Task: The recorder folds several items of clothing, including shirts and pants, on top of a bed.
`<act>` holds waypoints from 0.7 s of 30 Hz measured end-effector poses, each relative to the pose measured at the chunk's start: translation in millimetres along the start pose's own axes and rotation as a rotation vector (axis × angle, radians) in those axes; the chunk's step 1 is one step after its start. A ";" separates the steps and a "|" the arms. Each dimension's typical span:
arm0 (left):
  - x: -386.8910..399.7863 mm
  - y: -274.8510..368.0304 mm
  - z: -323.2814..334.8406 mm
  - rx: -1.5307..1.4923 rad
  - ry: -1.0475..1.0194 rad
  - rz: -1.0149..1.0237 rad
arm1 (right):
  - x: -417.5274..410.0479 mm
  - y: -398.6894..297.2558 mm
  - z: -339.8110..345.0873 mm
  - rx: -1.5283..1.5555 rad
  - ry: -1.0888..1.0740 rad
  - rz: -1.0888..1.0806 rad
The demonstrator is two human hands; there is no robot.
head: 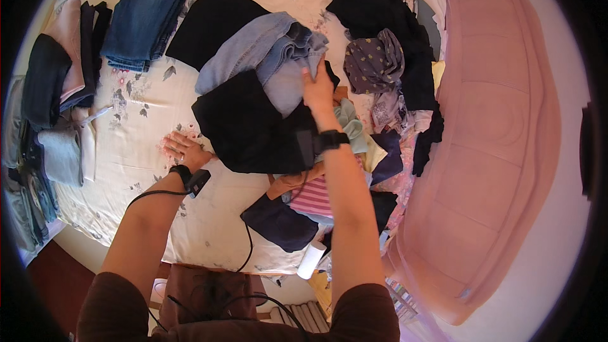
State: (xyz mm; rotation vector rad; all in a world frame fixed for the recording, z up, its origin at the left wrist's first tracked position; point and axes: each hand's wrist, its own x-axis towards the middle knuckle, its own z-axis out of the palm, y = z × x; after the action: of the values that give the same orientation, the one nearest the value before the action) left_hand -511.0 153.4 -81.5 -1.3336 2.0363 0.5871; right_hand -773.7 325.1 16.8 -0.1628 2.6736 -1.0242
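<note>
My right hand (319, 86) rests on the edge of a crumpled light-blue denim garment (251, 47), thumb apart from the fingers; whether it grips the cloth is unclear. Black cloth (251, 128) lies below the denim and under my right wrist, and another black piece (216, 23) shows above it. To the left, my left hand (186, 151) lies with spread fingers on the floral bedsheet (142, 152), holding nothing. Both wrists carry black straps with small devices and cables.
Folded blue jeans (142, 23) lie at the upper left, beside stacked folded clothes (45, 80). A heap with a patterned dark garment (375, 61) and a striped pink cloth (313, 197) is on the right. A white roll (311, 260) stands near the bed edge; a pink padded headboard (494, 142) is beyond.
</note>
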 end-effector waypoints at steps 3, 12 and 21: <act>-5.4 6.1 -7.0 -0.045 0.005 -0.001 | -30.0 -72.3 -72.7 0.138 0.069 0.020; -11.8 16.0 -11.1 -0.009 0.031 -0.048 | -107.6 -151.2 -163.9 0.710 0.097 -0.351; -11.2 13.3 -11.6 -0.043 0.017 -0.098 | -139.8 21.4 -70.0 0.001 0.105 -0.213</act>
State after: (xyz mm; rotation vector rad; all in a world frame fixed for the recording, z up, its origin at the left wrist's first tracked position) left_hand -523.0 158.2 -65.1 -1.4595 1.9694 0.5806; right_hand -660.6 413.7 82.1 -0.4115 2.7966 -1.1250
